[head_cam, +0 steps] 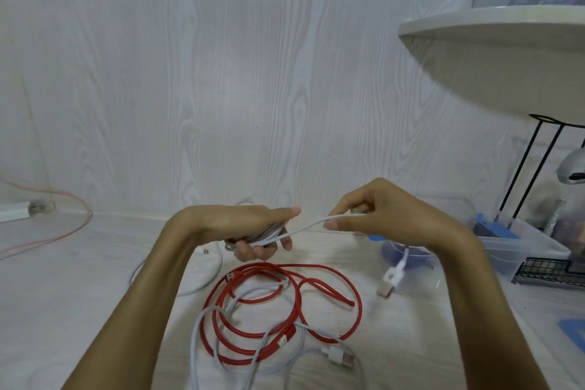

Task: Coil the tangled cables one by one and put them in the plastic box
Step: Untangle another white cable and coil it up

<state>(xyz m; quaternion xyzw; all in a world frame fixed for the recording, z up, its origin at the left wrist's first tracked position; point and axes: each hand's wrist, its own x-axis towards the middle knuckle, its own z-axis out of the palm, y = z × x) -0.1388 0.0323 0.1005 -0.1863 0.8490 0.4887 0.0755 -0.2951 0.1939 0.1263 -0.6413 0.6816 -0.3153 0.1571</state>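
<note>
My left hand (253,228) is closed around a small coil of white cable (269,236), held above the table. My right hand (367,212) pinches the same cable's free run, stretched taut between both hands; its USB plug end (387,283) dangles below my right wrist. On the table beneath lies a red cable (285,310) in loose loops, tangled with a pale white-grey cable (221,342) whose plug (338,356) rests near the front. The clear plastic box (519,250) with blue clips stands at the right, open.
A white wood-grain wall rises behind the table. A round white shelf (493,51) overhangs the right side above a black wire rack (538,269). A blue lid (573,331) lies at the right edge. A power strip (19,210) with a pink cord sits far left.
</note>
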